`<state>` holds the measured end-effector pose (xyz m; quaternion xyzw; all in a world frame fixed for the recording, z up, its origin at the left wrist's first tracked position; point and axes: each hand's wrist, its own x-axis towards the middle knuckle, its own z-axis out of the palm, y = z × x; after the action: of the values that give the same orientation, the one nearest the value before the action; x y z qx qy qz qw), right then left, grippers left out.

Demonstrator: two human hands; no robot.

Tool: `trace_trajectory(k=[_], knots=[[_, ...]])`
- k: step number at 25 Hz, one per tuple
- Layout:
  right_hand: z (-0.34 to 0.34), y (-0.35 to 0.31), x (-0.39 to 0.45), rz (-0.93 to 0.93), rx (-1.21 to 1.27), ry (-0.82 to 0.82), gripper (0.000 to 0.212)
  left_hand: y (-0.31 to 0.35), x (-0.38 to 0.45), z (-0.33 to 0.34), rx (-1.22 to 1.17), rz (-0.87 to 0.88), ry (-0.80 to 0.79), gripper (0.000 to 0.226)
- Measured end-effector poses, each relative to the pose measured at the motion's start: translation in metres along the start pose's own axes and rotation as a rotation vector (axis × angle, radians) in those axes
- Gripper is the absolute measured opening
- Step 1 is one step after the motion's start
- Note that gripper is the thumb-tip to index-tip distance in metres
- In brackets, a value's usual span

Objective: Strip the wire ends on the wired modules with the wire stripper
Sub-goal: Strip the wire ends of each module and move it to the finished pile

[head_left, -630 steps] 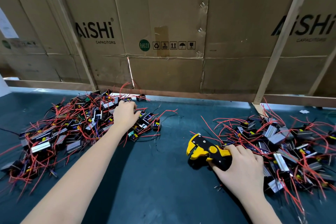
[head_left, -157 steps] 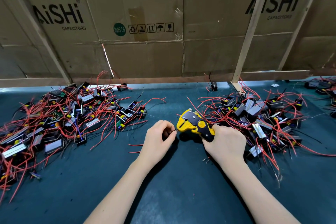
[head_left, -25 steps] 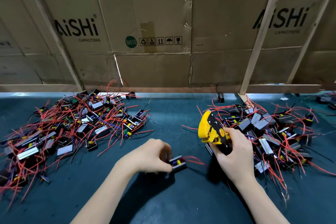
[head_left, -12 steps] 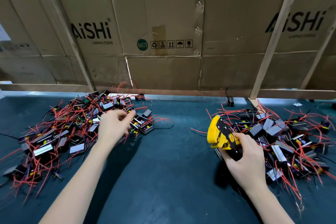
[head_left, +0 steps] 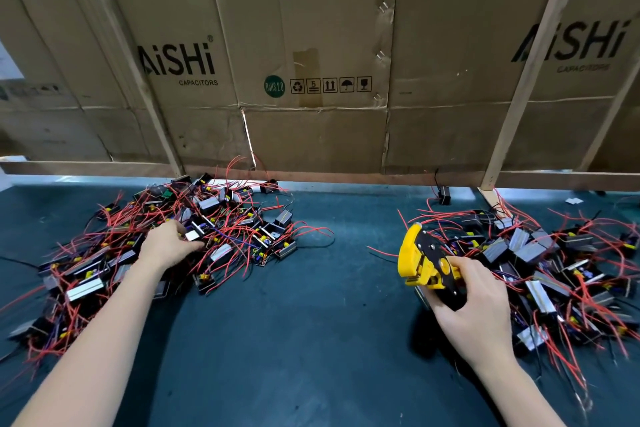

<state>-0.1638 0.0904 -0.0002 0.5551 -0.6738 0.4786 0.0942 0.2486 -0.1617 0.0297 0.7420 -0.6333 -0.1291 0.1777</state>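
The yellow and black wire stripper (head_left: 429, 267) was held in the right hand (head_left: 476, 305), the fingers (head_left: 446, 314) being curled round its black handles and the yellow head being pointed up and away from the person. It was kept just above the dark green bench (head_left: 294, 340), at the near left edge of the right-hand pile of wired modules (head_left: 540, 267), whose red wires were spread over the mat.

The left hand (head_left: 169, 246) was laid on the left-hand pile of wired modules (head_left: 194, 236), reaching into the middle of the tangle. Its fingers (head_left: 190, 246) were seen at a small silver-faced module (head_left: 192, 236); whether that module was pinched or only touched could not be told, since the fingertips were hidden among the wires.

The two piles were kept well apart, a strip of bare mat being left between them. A single black module (head_left: 444, 199) was seen at the far edge of the bench, near a wooden post (head_left: 530, 80). Behind the bench, a wall of flattened cardboard boxes (head_left: 311, 62) printed "AiSHi CAPACITORS" was framed by wooden battens.
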Motion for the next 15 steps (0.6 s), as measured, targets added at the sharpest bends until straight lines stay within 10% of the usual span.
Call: trace_trajectory(k=[9, 15], knots=[[0.001, 0.0, 0.001, -0.007, -0.007, -0.008, 0.039, 0.013, -0.014, -0.013, -0.127, 0.099, 0.18, 0.011], [0.002, -0.001, 0.001, 0.0, -0.008, -0.008, 0.04, 0.057, -0.033, -0.041, -0.166, 0.437, 0.58, 0.004]])
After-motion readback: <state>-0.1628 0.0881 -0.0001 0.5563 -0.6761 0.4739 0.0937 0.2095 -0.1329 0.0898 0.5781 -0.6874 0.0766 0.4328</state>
